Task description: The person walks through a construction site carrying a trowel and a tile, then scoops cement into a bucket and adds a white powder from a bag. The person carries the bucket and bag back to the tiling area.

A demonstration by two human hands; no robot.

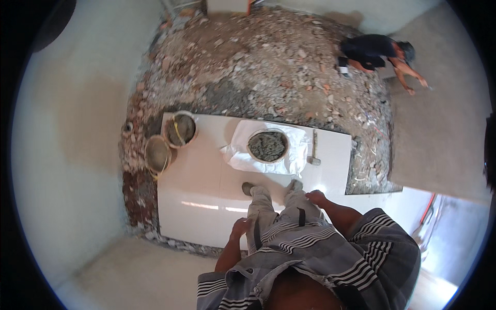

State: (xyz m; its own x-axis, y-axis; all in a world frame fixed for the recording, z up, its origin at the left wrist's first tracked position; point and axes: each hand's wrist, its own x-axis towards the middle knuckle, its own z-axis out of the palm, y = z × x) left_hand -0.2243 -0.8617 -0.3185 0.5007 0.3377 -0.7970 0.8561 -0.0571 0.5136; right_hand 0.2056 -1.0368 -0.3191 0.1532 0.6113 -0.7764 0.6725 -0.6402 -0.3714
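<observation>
— Grey mortar is filling the pan [267,146] sitting on a white sack [294,155] straight ahead of your feet on the white tiles [196,186]. Which of your hands is nearer it?

— Your right hand [315,197] is hanging closer, loosely curled and holding nothing; your left hand [241,226] is resting by your thigh, also empty, fingers relaxed.

— And the hammer [314,149]?

— It is lying just right of the sack, forward of your right hand, long axis running away from you, head pointing back toward you. Two more pans [181,129] are sitting well off to the left.
</observation>
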